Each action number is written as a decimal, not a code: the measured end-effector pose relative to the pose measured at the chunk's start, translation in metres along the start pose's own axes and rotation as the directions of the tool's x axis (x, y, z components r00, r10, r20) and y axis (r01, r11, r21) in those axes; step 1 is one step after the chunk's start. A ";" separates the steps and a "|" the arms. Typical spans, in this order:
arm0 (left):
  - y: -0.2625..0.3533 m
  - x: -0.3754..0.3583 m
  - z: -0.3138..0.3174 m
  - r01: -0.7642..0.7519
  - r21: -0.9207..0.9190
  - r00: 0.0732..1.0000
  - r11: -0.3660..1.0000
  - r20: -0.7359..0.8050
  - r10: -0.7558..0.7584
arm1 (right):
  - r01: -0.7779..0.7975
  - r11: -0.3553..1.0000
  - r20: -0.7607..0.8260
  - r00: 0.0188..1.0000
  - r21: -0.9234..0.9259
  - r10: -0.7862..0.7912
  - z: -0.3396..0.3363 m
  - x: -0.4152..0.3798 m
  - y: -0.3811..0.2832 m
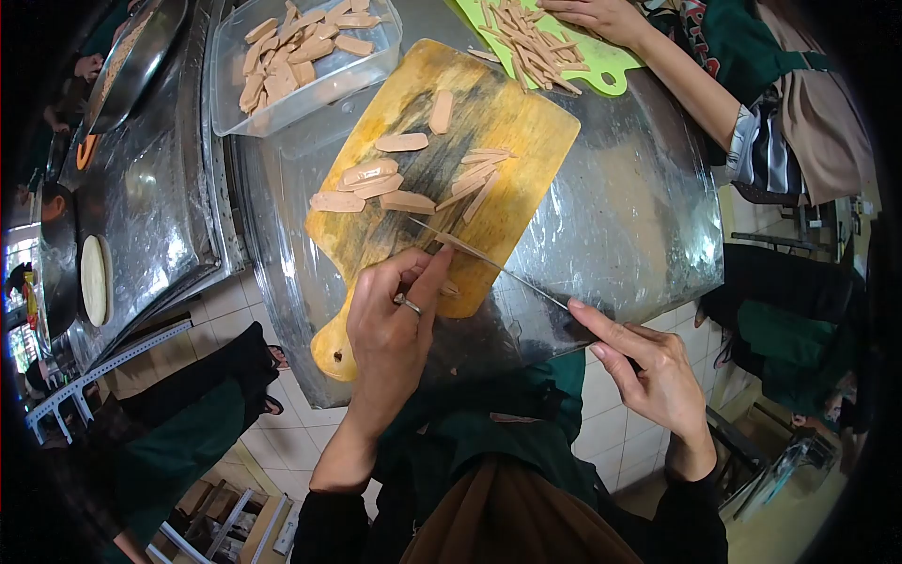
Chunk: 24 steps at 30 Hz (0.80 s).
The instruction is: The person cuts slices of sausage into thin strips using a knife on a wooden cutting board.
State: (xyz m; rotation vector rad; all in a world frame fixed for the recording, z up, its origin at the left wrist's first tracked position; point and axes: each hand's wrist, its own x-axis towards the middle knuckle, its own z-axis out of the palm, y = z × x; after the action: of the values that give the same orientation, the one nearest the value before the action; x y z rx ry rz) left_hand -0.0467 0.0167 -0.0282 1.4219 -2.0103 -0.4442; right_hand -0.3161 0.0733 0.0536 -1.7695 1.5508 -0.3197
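My right hand [648,371] grips the dark handle of a kitchen knife [531,286], index finger stretched along it. The thin blade points up and left across a wooden cutting board [536,122]. My left hand [390,310] is closed, its fingertips pressing a pinkish-brown sausage slice [465,247] against the board beside the blade. Part of that slice is hidden by the fingers and blade. Several flat sausage slices [402,142] lie on the board's left half. Right of them is a small group of thin sausage strips [481,179].
A clear plastic tub [376,61] of sausage slices stands at the upper left. Another person's hand [587,11] rests by a green cutting board [611,83] heaped with strips. A metal table [639,207] lies underneath. At left, a large pan [141,70] sits on another table.
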 end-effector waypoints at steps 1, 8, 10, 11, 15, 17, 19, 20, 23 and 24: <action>0.000 0.000 0.001 -0.004 0.006 1.000 1.000 -0.003 0.004 | 0.005 1.000 0.005 1.000 -0.003 -0.005 -0.001 0.001 0.000; -0.004 0.000 0.002 -0.036 0.044 0.999 0.998 -0.008 0.037 | -0.007 0.998 0.057 0.998 -0.055 0.011 -0.012 0.008 -0.004; -0.003 0.001 0.001 -0.035 0.052 0.999 0.998 0.002 0.035 | 0.000 0.997 0.064 0.998 -0.076 0.005 -0.016 0.010 -0.006; -0.003 0.001 0.001 -0.032 0.054 0.999 0.998 0.007 0.032 | 0.004 0.996 0.066 0.998 -0.086 0.002 -0.018 0.011 -0.006; -0.003 0.002 0.000 -0.044 0.080 0.999 0.996 0.032 0.042 | 0.002 0.992 0.084 0.996 -0.127 0.008 -0.021 0.014 -0.009; -0.003 0.002 0.000 -0.039 0.086 0.999 0.996 0.033 0.036 | 0.018 0.992 0.066 0.998 -0.127 -0.010 -0.021 0.014 -0.010; -0.002 0.002 0.000 -0.038 0.090 0.999 0.995 0.034 0.035 | -0.009 0.983 0.099 0.995 -0.184 0.028 -0.026 0.014 -0.014; -0.003 0.003 0.000 -0.037 0.089 0.999 0.995 0.036 0.034 | -0.023 0.977 0.116 0.992 -0.212 0.049 -0.028 0.015 -0.016; -0.003 0.003 0.000 -0.036 0.088 0.998 0.995 0.046 0.032 | -0.069 0.980 0.120 0.988 -0.188 0.092 -0.030 0.020 -0.022; -0.004 0.003 0.000 -0.033 0.089 0.998 0.995 0.049 0.029 | -0.072 0.978 0.124 0.987 -0.196 0.098 -0.031 0.021 -0.024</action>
State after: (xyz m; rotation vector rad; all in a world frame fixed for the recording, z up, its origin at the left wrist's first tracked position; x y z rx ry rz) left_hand -0.0445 0.0127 -0.0291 1.4446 -2.1116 -0.3817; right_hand -0.3129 0.0425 0.0849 -1.8229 1.5986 -0.0096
